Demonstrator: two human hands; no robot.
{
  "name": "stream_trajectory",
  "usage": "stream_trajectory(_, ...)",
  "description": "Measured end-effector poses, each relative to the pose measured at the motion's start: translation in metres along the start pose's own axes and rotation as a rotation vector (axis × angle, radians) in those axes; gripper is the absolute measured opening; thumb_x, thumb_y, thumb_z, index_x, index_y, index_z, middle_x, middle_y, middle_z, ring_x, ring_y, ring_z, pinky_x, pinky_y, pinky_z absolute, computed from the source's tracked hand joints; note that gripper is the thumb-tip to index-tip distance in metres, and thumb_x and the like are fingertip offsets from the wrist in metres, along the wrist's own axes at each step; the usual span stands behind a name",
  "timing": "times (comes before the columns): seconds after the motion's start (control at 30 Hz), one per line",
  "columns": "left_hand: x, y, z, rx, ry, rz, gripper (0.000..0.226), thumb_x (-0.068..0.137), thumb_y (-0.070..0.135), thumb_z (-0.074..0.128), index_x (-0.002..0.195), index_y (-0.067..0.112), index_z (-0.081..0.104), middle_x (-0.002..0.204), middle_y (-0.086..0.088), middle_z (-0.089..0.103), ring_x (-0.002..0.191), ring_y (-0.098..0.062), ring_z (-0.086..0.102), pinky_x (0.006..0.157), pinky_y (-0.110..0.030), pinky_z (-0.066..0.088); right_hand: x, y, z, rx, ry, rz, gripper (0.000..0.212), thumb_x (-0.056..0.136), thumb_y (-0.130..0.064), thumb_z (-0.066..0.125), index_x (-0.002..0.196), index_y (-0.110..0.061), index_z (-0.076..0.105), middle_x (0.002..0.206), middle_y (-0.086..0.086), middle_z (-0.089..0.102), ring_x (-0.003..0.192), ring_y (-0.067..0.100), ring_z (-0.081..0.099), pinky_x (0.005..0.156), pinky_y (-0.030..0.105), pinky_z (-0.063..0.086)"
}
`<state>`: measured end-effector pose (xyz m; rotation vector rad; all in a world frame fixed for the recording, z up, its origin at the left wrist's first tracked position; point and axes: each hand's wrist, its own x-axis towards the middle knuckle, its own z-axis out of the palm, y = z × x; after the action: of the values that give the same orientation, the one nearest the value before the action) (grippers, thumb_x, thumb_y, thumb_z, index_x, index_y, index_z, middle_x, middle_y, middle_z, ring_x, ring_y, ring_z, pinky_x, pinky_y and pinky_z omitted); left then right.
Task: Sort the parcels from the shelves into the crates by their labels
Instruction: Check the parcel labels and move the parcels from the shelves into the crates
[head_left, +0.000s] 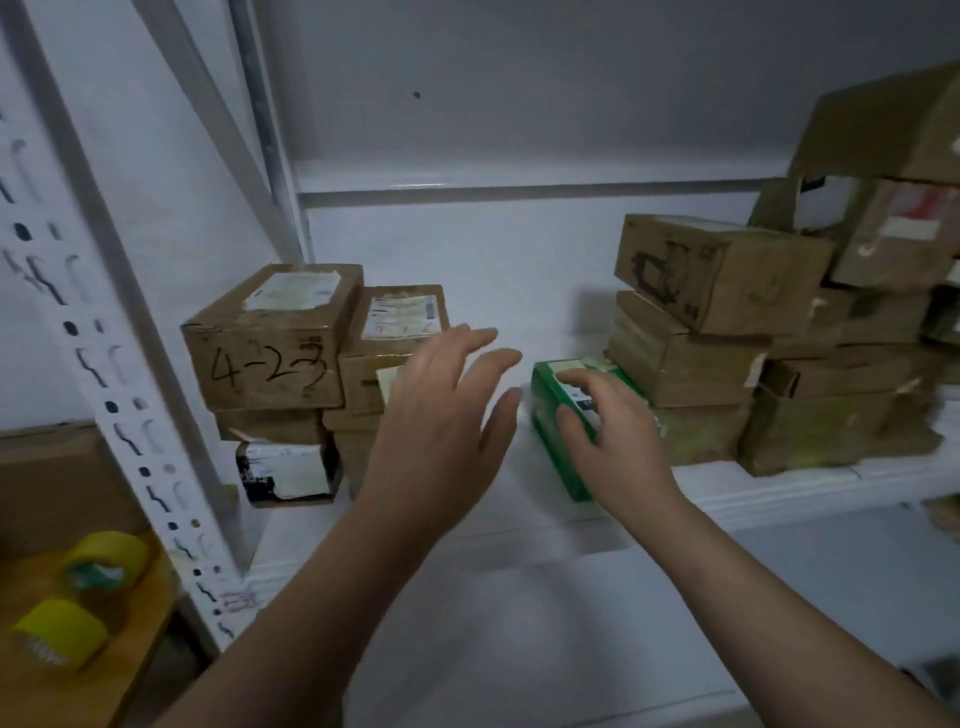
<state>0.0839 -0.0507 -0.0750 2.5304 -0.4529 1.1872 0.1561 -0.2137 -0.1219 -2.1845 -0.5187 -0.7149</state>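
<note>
Here the right hand (608, 436) grasps a green parcel (548, 405) on the white shelf (519, 306), with the thumb on its near left face and the fingers (587, 379) curled over its labelled top. The green parcel sits near the front edge of the shelf, just beside the foot of the right-hand stack of brown parcels (717, 275). The left hand (441, 410) hovers released, its fingers straight and spread, holding nothing, in front of the left-hand stack. That stack's top box (265, 364) bears "4-23" in marker. Left of the slotted upright (104, 374), two yellow tape rolls (104, 566) lie on a wooden desk (130, 670). Blur makes the printed labels unreadable
</note>
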Motion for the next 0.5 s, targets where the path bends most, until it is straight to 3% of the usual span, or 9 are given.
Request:
stream_trajectory(0.1, 0.0, 0.027, 0.037, -0.104, -0.112, -0.032, 0.03, 0.092, 0.021, 0.058, 0.12, 0.01, 0.062, 0.129, -0.01, 0.057, 0.119, -0.025, 0.051, 0.097, -0.031, 0.038, -0.011, 0.03, -0.027, -0.038, 0.007, 0.071, 0.027, 0.09, -0.009, 0.056, 0.116, -0.012, 0.062, 0.118, 0.004, 0.058, 0.107, 0.02, 0.053, 0.085, 0.029, 0.044)
stream_trajectory(0.17, 0.003, 0.039, 0.068, -0.143, -0.191, -0.068, 0.035, 0.093, 0.023, 0.055, 0.125, 0.011, 0.058, 0.134, -0.01, 0.052, 0.122, -0.025, 0.048, 0.1, -0.035, 0.04, -0.016, 0.052, -0.043, -0.052, 0.012, 0.119, 0.026, 0.089, -0.01, 0.058, 0.114, -0.013, 0.063, 0.114, 0.002, 0.055, 0.101, 0.018, 0.054, 0.078, 0.023, 0.04)
stream_trajectory(0.37, 0.015, 0.05, 0.152, 0.032, -0.56, -0.256, 0.064, 0.094, 0.055, 0.04, 0.149, 0.029, 0.023, 0.158, -0.011, 0.011, 0.14, -0.032, 0.024, 0.11, -0.045, 0.032, -0.016, 0.104, -0.058, 0.091, -0.056, 0.39, 0.017, 0.091, -0.02, 0.06, 0.108, -0.018, 0.057, 0.108, -0.001, 0.056, 0.098, 0.014, 0.056, 0.085, 0.03, 0.049)
stream_trajectory(0.43, 0.012, 0.049, 0.166, 0.043, -0.61, -0.302, 0.061, 0.094, 0.054, 0.039, 0.149, 0.031, 0.023, 0.159, -0.01, 0.008, 0.135, -0.034, 0.035, 0.104, -0.048, 0.041, -0.016, 0.113, -0.055, 0.191, -0.087, 0.472, 0.021, 0.092, -0.025, 0.061, 0.11, -0.017, 0.054, 0.099, -0.007, 0.057, 0.096, 0.014, 0.057, 0.075, 0.022, 0.047)
stream_trajectory(0.5, 0.007, 0.048, 0.171, 0.029, -0.556, -0.339, 0.054, 0.097, 0.046, 0.041, 0.147, 0.029, 0.028, 0.158, -0.008, 0.013, 0.124, -0.031, 0.049, 0.094, -0.044, 0.051, -0.017, 0.116, -0.049, 0.32, -0.119, 0.549, 0.026, 0.092, -0.029, 0.061, 0.113, -0.017, 0.052, 0.095, -0.008, 0.056, 0.094, 0.013, 0.057, 0.071, 0.02, 0.045)
